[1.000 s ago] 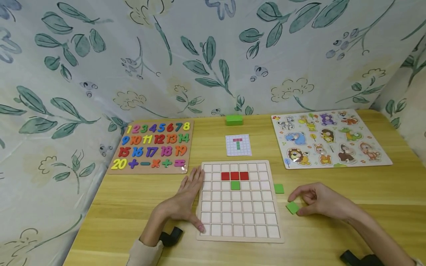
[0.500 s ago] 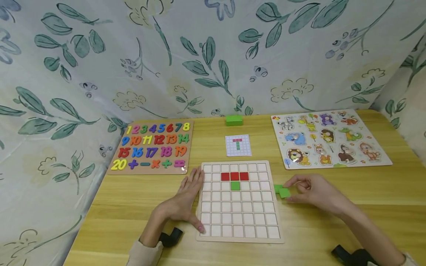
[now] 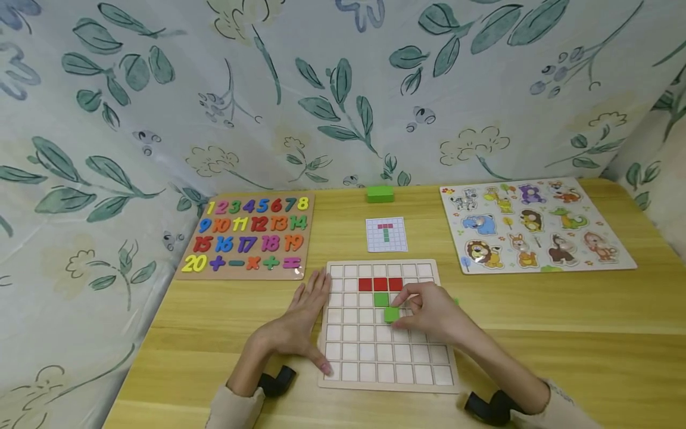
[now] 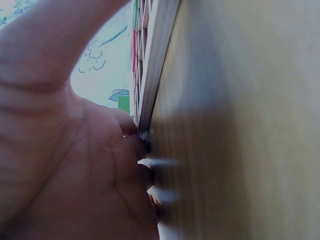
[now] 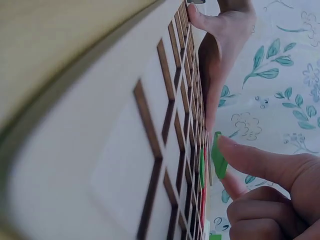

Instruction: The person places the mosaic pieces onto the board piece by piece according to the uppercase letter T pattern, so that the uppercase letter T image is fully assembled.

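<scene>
Between thumb and index finger my right hand (image 3: pixel 431 313) pinches a green square tile (image 3: pixel 392 315). In the right wrist view this tile (image 5: pixel 218 156) stands a little off the board's surface. The wooden grid board (image 3: pixel 367 372) holds a row of three red tiles (image 3: pixel 380 285) with one green tile (image 3: pixel 381 300) under the middle one. My left hand (image 3: pixel 295 325) lies spread along the board's left edge, its thumb at the lower left corner. The left wrist view shows its palm (image 4: pixel 85 165) beside the board's side. Behind my right hand, a loose green tile (image 3: pixel 456 302) is mostly hidden.
Beyond the board lies a small pattern card (image 3: pixel 387 234) with a T shape on a grid. A green block (image 3: pixel 380 194) sits at the back edge. At left is a number board (image 3: pixel 246 238), at right an animal puzzle (image 3: pixel 536 226). Floral cloth hangs behind the table.
My right hand has carried the green tile leftward from the table, past the loose tile, to over the board just below the placed green tile. My left hand has stayed put.
</scene>
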`<state>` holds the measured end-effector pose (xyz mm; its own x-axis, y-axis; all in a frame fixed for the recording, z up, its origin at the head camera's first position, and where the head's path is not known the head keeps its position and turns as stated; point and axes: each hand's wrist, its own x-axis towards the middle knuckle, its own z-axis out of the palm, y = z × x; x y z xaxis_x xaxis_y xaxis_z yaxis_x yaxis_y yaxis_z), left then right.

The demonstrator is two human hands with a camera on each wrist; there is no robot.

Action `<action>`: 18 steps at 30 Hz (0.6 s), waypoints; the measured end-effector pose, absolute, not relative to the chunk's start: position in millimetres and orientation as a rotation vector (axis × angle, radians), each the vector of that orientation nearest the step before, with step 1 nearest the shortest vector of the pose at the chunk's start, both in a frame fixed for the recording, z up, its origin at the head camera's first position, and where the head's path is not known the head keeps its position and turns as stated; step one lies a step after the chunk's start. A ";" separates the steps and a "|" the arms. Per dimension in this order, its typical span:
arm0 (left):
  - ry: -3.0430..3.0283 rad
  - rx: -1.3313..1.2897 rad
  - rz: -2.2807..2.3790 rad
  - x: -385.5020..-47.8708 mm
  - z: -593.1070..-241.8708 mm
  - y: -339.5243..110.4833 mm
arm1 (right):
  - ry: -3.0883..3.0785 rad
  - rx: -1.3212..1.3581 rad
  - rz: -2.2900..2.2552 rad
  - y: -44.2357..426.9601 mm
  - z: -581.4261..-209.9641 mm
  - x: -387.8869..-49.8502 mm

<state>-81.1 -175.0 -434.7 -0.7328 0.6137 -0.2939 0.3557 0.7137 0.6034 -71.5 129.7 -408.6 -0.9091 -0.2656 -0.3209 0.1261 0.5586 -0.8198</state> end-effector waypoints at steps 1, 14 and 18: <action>2.436 0.743 0.720 -81.1 -434.8 -175.0 | 2.404 -0.119 -1.285 125.5 -409.1 -72.5; 2.430 0.729 0.717 -81.6 -434.8 -174.0 | 2.606 -0.143 -1.072 100.1 -414.1 -72.9; 2.435 0.725 0.711 -81.7 -435.1 -174.5 | 2.606 -0.168 -1.092 98.6 -415.1 -71.8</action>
<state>-81.7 -174.5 -435.1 -0.7342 0.6059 -0.3064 0.3459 0.7221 0.5991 -71.8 98.6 -415.1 -0.9451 -0.2250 -0.2371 0.0112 0.7026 -0.7115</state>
